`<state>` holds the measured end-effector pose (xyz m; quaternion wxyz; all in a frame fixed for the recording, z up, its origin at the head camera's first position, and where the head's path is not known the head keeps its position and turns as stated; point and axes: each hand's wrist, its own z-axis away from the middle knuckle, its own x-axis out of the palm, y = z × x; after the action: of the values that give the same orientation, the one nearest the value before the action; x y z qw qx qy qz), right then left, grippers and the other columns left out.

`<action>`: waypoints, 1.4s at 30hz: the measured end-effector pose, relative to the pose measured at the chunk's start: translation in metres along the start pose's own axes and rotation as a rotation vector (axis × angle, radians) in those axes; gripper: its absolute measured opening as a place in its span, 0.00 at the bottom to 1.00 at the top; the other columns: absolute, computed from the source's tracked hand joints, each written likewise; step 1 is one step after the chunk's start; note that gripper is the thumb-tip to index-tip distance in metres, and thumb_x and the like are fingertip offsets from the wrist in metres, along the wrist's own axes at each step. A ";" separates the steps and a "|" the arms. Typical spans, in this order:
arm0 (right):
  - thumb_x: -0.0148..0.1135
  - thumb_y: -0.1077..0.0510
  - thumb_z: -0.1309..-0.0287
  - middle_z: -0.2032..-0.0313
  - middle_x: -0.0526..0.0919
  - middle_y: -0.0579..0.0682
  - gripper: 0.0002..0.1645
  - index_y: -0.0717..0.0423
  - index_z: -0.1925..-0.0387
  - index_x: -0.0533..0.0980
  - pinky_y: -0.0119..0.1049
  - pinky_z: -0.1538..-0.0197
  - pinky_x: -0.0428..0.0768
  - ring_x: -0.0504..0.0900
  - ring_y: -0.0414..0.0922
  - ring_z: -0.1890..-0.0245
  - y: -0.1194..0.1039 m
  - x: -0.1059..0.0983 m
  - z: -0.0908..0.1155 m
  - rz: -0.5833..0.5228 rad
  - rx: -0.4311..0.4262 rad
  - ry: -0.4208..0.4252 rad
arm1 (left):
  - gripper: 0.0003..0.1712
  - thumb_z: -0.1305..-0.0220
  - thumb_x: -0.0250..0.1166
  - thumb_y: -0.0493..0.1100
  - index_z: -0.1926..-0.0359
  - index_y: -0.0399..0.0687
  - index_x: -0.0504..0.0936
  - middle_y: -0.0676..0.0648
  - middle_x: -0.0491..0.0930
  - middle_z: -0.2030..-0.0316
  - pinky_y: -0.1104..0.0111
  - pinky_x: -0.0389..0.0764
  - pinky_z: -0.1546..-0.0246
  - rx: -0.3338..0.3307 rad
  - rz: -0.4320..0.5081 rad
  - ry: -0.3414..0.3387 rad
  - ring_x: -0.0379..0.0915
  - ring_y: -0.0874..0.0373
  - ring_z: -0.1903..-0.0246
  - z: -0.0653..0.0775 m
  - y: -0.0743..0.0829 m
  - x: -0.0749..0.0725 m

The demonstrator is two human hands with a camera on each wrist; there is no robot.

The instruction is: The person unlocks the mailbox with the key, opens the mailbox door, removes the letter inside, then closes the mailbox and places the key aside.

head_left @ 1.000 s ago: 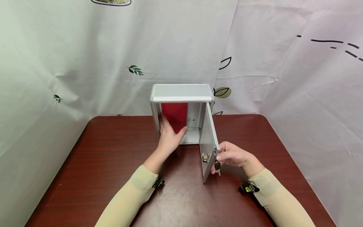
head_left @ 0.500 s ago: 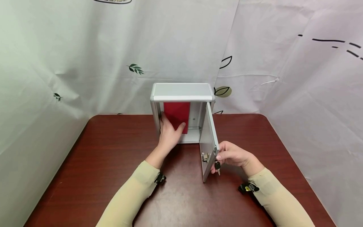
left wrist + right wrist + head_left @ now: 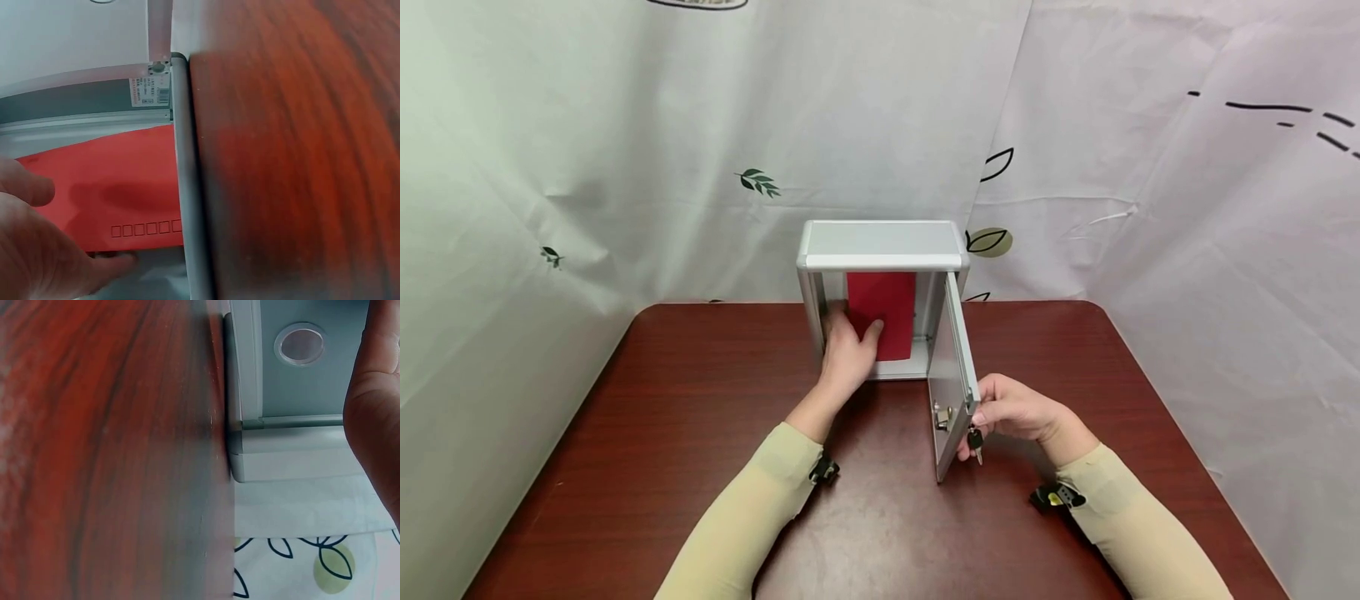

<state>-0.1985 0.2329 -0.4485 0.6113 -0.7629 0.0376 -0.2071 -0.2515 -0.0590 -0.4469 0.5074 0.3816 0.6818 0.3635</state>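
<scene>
A silver-grey metal box (image 3: pixel 880 240) stands on the table with its hinged door (image 3: pixel 952 375) swung out. Inside is an upright red envelope (image 3: pixel 891 317); the left wrist view shows small squares printed on the envelope (image 3: pixel 119 200). My left hand (image 3: pixel 847 358) reaches into the box, its fingers at the envelope's left side and its thumb spread in front. In the left wrist view the left hand (image 3: pixel 37 250) lies right at the envelope's edge. My right hand (image 3: pixel 1011 408), fingers curled, grips at the lock on the door's outer face, where a black-headed key (image 3: pixel 975 438) hangs; the grip itself is partly hidden.
A metal latch (image 3: pixel 943 417) juts from the door's inner face. The box stands near the back of the reddish-brown table (image 3: pixel 722 417), with white patterned curtains (image 3: pixel 880 108) behind and at the sides. A round disc (image 3: pixel 300 345) shows on a grey panel in the right wrist view.
The red envelope has shifted to the right and slightly down inside the box, away from the left wall. My left thumb has moved a little left; the right hand and door stay put.
</scene>
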 end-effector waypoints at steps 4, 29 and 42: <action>0.48 0.75 0.30 0.55 0.94 0.60 0.26 0.60 0.47 0.89 0.43 0.50 0.92 0.95 0.52 0.54 0.000 0.000 -0.002 0.003 -0.008 -0.013 | 0.38 0.19 0.66 0.47 0.22 0.28 0.64 0.27 0.72 0.29 0.42 0.71 0.25 0.013 0.024 -0.008 0.70 0.32 0.28 -0.001 -0.002 0.000; 0.52 0.73 0.27 0.55 0.94 0.60 0.22 0.62 0.46 0.89 0.43 0.50 0.92 0.95 0.52 0.54 -0.001 0.000 -0.003 -0.012 -0.008 -0.017 | 0.07 0.18 0.66 0.38 0.54 0.36 0.80 0.39 0.79 0.64 0.54 0.75 0.61 0.239 -0.001 -0.002 0.75 0.44 0.64 -0.001 -0.004 -0.009; 0.47 0.76 0.30 0.55 0.94 0.60 0.27 0.63 0.47 0.89 0.43 0.52 0.92 0.95 0.51 0.54 0.000 0.000 -0.001 0.003 -0.013 -0.024 | 0.06 0.20 0.68 0.37 0.55 0.38 0.81 0.41 0.79 0.67 0.57 0.75 0.61 0.291 0.028 -0.021 0.74 0.48 0.65 0.009 0.000 -0.025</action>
<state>-0.1994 0.2316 -0.4488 0.6072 -0.7691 0.0325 -0.1968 -0.2381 -0.0802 -0.4384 0.4487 0.4644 0.7165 0.2641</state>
